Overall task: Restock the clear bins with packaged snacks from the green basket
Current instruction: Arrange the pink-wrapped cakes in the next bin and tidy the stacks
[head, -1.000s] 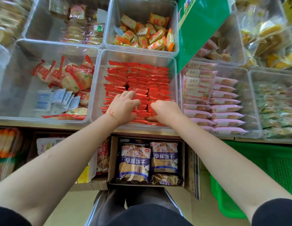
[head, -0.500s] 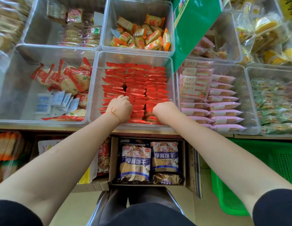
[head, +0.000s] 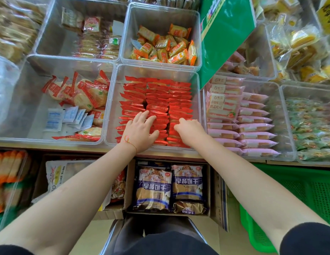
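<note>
This is a shop, in its loose-snack section. A counter point(head: 50, 147) carries rows of clear bins point(head: 200, 100) set edge to edge, each sorted by product: red packets point(head: 160, 100), orange packets point(head: 166, 46), pink-wrapped cakes point(head: 252, 126), round crackers point(head: 86, 92). Beneath the counter, cardboard boxes point(head: 129, 181) hold spare stock of biscuit bags point(head: 153, 188). A green basket point(head: 298, 192) stands on the floor at the right.

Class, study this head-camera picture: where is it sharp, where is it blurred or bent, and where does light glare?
Head view: sharp at the centre, on the red snack packets and both hands, left hand and right hand; blurred at the left edge, on the orange packets; wide-angle bending curves the clear plastic bins' rims; pale glare on the yellow wrapped cakes, top right.
</note>
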Tool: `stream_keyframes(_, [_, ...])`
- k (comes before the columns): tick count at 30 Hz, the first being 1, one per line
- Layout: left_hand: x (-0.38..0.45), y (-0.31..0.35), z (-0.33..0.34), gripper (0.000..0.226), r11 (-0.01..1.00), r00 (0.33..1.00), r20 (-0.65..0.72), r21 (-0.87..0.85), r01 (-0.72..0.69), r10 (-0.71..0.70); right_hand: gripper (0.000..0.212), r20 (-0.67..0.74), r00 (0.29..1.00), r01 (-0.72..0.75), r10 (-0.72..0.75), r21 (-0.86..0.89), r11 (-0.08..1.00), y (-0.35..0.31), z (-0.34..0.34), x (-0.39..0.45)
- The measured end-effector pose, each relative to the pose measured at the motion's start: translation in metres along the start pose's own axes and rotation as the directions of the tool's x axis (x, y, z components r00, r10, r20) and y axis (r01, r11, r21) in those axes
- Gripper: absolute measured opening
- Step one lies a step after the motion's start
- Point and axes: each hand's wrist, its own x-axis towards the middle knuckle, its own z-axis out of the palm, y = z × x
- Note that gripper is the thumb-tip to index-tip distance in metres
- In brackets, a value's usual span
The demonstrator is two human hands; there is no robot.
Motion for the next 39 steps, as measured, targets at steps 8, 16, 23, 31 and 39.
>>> stream_keyframes(8, [0.0,0.003,0.0,0.063,0.997,0.998,0.047,0.069,0.027,-0.031,0.016,-0.29,0.932,-0.093,0.216,0.384,0.919,0.017,-0.02,0.026])
stream_keyframes(16, [0.0,0.005,-0.003,0.063,0.996,0.998,0.052,0.082,0.033,-0.037,0.024,-0.304,0.938,-0.086,0.165,0.259,0.962,0.012,-0.002,0.031])
stream_keyframes(23, [0.0,0.006,-0.003,0.062,0.996,0.998,0.049,0.084,0.036,-0.041,0.018,-0.317,0.924,-0.103,0.212,0.328,0.939,0.012,-0.001,0.039])
stream_keyframes(31, [-0.002,0.007,-0.003,0.062,0.995,0.998,0.035,0.093,0.045,-0.048,0.039,-0.426,0.875,-0.07,0.229,0.356,0.932,0.013,0.016,0.034])
stream_keyframes(39, [-0.001,0.008,-0.003,0.061,0.995,0.998,0.032,0.091,0.052,-0.055,0.045,-0.354,0.912,-0.091,0.205,0.311,0.946,-0.014,0.031,0.02])
